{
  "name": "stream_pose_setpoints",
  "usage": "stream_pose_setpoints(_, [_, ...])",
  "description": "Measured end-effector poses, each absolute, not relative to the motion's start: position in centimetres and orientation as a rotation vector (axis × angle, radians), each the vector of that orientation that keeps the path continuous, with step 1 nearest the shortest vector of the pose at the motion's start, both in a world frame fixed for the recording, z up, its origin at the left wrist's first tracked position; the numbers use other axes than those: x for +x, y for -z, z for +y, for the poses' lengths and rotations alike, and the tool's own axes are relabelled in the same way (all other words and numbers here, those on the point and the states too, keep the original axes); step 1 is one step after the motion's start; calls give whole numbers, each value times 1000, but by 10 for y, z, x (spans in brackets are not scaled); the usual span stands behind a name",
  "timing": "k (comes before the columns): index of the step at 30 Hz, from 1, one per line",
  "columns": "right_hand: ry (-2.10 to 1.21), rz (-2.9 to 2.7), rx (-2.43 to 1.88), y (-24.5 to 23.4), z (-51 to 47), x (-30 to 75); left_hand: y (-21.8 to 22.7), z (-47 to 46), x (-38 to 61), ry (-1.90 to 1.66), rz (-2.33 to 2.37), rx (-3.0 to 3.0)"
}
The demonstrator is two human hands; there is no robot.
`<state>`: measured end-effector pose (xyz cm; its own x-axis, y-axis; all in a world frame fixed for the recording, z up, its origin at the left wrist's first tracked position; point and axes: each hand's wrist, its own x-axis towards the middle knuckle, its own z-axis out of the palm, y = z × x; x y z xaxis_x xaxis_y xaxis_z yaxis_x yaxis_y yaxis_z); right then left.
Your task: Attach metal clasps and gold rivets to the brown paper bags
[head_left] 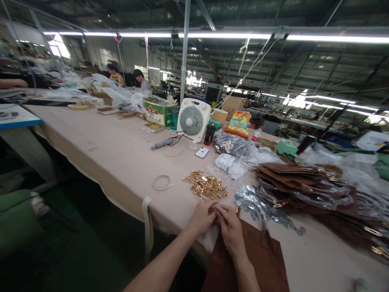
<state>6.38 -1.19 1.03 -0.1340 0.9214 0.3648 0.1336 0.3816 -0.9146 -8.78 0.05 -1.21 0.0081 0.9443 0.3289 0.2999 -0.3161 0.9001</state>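
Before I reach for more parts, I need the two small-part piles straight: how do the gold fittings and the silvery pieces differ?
Color: the gold fittings are shiny yellow; the silvery pieces are gray.
Spread: the gold fittings form one main heap, while the silvery pieces trail off rightward.
Position: the gold fittings lie left of the silvery pieces, which are partly behind the brown bag's handle.
Both lie on the table.

Metal-fittings pile (209,186) on bench (121,150), tape loop (161,189) left of it, stacked handbags (304,188) right, phone (202,152) behind pile, fan (192,121) behind phone, single handbag (264,259) front right.
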Motion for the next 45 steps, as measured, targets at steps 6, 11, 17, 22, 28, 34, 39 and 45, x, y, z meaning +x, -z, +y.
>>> stream_pose_setpoints(6, [-861, -1664, -971, -7, -9, 77, 18, 1, -87, -1258, 1189, 1642])
stream_pose_setpoints(11, [-825, -1625, -973, -4, -11, 78, 19, -3, -88, -1194, 989, 1555])
stream_pose_setpoints(17, [-913, -1502, -970, -13, -11, 80, 10, -5, -87, -1172, 1009, 1592])
stream_pose_setpoints(22, [-883, -1393, -1015, -11, -11, 82, 4, -10, -86, -1211, 1144, 1793])
stream_pose_setpoints(28, [-809, -1463, -1045, -5, -13, 83, 10, -13, -81, -1247, 1281, 2060])
stream_pose_setpoints(34, [-789, -1458, -1092, -2, -14, 82, 18, -12, -79, -1234, 1289, 2233])
stream_pose_setpoints(39, [-699, -1530, -1140, 0, -15, 81, 25, -13, -78, -1228, 1273, 2296])
stream_pose_setpoints(45, [-885, -1493, -1207, 0, -11, 95, 20, -14, -77, -1295, 1175, 2009])
